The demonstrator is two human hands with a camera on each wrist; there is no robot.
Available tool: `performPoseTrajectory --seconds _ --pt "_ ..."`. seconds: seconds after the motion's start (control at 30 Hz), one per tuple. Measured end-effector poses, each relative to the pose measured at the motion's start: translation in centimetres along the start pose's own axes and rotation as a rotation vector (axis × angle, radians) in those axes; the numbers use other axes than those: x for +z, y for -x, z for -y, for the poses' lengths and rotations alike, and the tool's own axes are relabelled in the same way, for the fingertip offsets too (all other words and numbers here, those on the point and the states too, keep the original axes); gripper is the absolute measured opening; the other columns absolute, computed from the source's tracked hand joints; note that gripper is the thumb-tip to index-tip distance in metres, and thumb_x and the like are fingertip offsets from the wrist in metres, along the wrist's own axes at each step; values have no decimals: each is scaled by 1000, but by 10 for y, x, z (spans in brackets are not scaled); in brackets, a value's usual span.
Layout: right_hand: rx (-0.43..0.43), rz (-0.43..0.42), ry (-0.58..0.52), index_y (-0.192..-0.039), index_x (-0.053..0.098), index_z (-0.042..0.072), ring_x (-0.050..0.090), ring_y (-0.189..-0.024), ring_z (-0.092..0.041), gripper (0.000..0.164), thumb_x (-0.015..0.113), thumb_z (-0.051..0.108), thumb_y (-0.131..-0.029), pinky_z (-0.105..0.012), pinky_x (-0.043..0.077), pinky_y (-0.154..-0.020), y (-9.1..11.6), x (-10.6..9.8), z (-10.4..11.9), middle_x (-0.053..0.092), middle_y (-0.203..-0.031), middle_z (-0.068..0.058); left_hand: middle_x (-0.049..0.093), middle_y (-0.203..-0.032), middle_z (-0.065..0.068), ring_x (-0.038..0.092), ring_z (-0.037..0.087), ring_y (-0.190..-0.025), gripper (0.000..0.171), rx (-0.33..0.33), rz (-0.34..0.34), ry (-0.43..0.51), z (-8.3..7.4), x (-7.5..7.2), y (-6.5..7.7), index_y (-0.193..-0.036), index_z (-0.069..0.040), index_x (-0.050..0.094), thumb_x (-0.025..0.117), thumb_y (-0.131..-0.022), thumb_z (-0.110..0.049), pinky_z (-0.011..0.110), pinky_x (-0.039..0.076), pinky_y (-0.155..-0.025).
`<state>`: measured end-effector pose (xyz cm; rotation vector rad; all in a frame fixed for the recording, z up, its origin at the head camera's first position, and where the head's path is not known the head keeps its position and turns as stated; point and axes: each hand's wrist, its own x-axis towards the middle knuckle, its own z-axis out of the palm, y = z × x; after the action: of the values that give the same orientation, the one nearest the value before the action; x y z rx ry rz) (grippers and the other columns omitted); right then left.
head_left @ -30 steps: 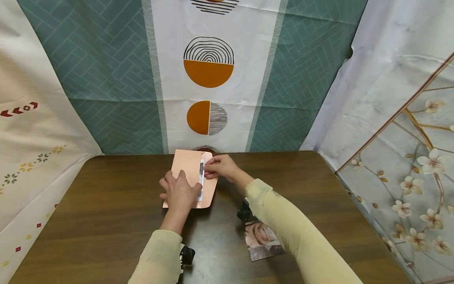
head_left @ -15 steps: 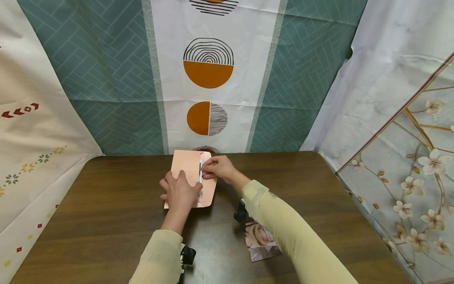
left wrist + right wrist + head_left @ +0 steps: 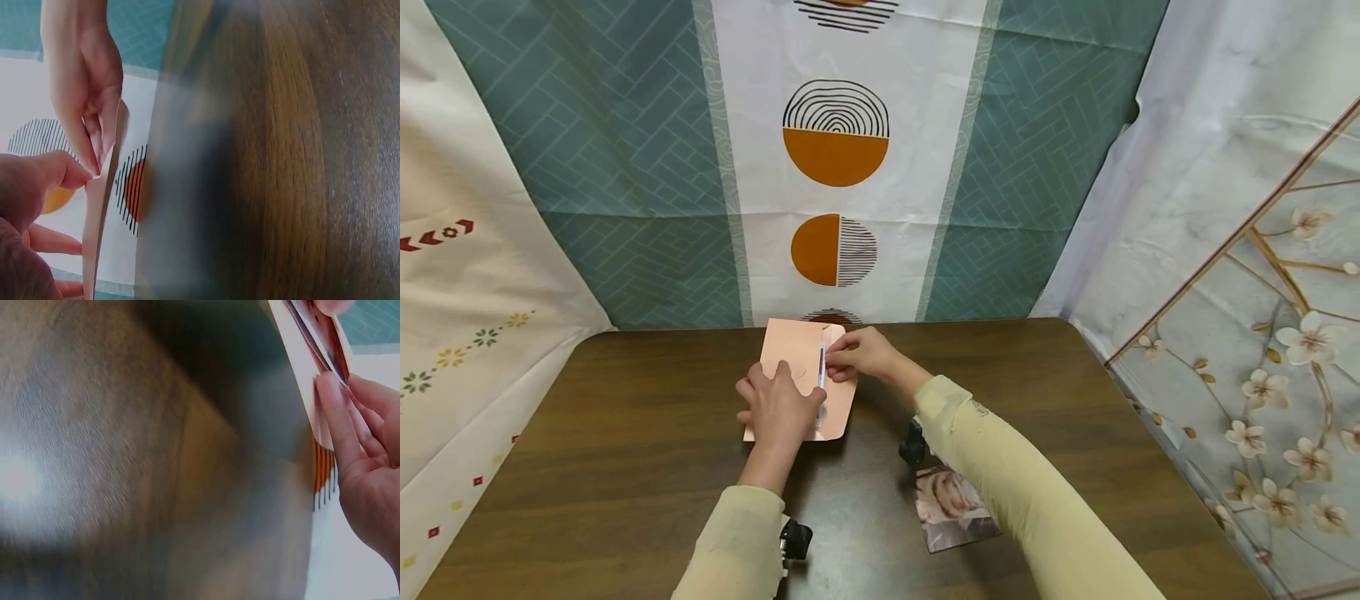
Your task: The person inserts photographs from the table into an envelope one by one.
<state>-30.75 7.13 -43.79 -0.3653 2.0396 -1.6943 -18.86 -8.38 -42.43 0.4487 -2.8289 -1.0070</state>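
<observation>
A peach envelope [image 3: 790,340] is held above the back of the table, its flap side facing right. My left hand [image 3: 775,408] grips it from the front, fingers spread over it and thumb by its opening; in the left wrist view the envelope [image 3: 98,219] appears edge-on beside the thumb. A narrow strip of a photo print [image 3: 822,367] sticks out of the opening, the rest hidden inside. My right hand [image 3: 867,354] pinches that strip between thumb and fingers. In the right wrist view the photo print's edge [image 3: 322,347] runs into the envelope.
Another photo print [image 3: 951,504] lies on the brown wooden table [image 3: 625,467], partly covered by the right sleeve [image 3: 1015,467]. A patterned cloth [image 3: 658,167] hangs behind the table's back edge.
The photo print has slid left into the envelope, so its visible strip is narrower. My right hand has shifted slightly left with it; my left hand has stayed nearly still.
</observation>
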Motion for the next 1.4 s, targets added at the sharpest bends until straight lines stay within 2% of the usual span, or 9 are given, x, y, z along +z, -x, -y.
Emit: performPoseTrajectory --seconds 0.1,0.27,0.37,0.53,0.77,0.87,1.0,1.23,1.4 --pt "7 20 11 -116 72 -14 76 -75 -17 20 70 0 -101 -42 64 -82 5 -9 5 76 -88 -14 29 -154 35 22 56 -142 67 -6 8 -9 1 0 -1 -142 5 55 76 -93 -35 81 36 -98" --pt "-12 28 56 -123 69 -15 78 -84 -21 27 69 2 -102 -60 55 -99 20 -31 16 77 -103 -23 28 -153 36 21 56 -143 66 -17 14 -12 3 -2 -2 -141 5 54 76 -93 -34 81 36 -98" --pt "-30 19 96 -124 68 -15 78 -91 -24 28 70 3 -102 -63 53 -101 31 -45 18 76 -109 -26 29 -153 37 20 57 -143 64 -15 4 -3 6 -3 -3 -140 6 55 76 -92 -32 81 36 -97" --pt "-18 -22 184 -123 71 -11 79 -97 -29 28 72 7 -102 -59 56 -98 54 -67 9 78 -108 -21 28 -153 38 19 57 -142 62 -7 15 5 10 -4 -3 -136 7 55 76 -92 -31 80 36 -96" --pt "-8 -17 300 -130 66 -15 75 -109 -46 38 72 9 -102 -48 61 -92 91 -88 -9 79 -112 -21 28 -153 39 18 58 -143 63 -7 12 0 13 -5 -5 -136 7 56 77 -91 -31 81 35 -95" --pt "-2 -24 349 -132 67 -13 75 -108 -45 40 74 13 -102 -43 62 -91 107 -94 -15 78 -115 -19 29 -152 38 19 58 -143 62 -6 12 -3 14 -5 -5 -135 7 56 76 -91 -31 80 36 -95" --pt "-22 -13 426 -134 67 -12 76 -107 -42 43 74 17 -102 -42 63 -90 129 -99 -24 76 -122 -20 29 -151 38 19 58 -143 61 -4 16 -1 15 -4 -6 -135 7 56 76 -91 -31 80 36 -95" --pt "-125 54 657 -134 70 -5 75 -114 -27 42 75 21 -101 -41 60 -96 166 -104 -41 77 -124 -16 28 -153 39 19 57 -143 63 -14 29 7 15 -5 -6 -137 7 55 76 -92 -31 80 35 -97" --pt "-147 84 704 -132 72 -2 76 -112 -26 40 76 23 -101 -39 61 -92 191 -105 -50 78 -123 -14 27 -154 39 18 57 -144 63 -17 41 5 15 -5 -7 -138 7 55 76 -92 -32 80 35 -98"
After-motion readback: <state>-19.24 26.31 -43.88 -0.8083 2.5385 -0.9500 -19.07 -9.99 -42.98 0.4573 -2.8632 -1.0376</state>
